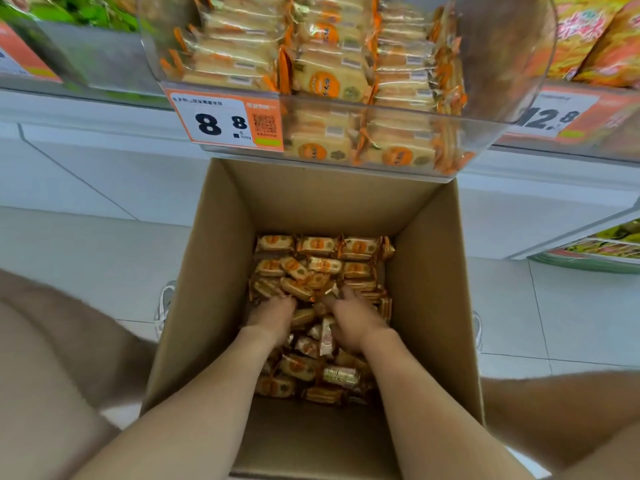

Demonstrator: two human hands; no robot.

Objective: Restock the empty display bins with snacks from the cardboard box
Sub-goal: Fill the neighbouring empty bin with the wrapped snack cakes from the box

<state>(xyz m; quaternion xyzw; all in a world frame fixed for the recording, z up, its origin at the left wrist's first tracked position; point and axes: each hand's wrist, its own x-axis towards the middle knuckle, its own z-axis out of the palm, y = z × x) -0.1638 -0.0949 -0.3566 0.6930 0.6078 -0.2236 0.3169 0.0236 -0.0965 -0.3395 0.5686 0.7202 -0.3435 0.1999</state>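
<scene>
A tall open cardboard box (221,258) stands on the floor below the shelf. Its bottom holds several small orange-and-cream wrapped snacks (322,261). Both arms reach down into it. My left hand (272,315) is dug into the snack pile, fingers curled down among the packs. My right hand (353,323) lies beside it, fingers curled into the same pile. Fingertips of both hands are hidden among the wrappers. Above the box, a clear plastic display bin (485,133) holds stacked packs of the same snack (325,81).
An orange price tag reading 8.8 (225,121) hangs on the bin's front left. Neighbouring bins hold green packs (86,12) at left and orange-yellow bags (595,36) at right. My knees (69,341) flank the box on the white tiled floor.
</scene>
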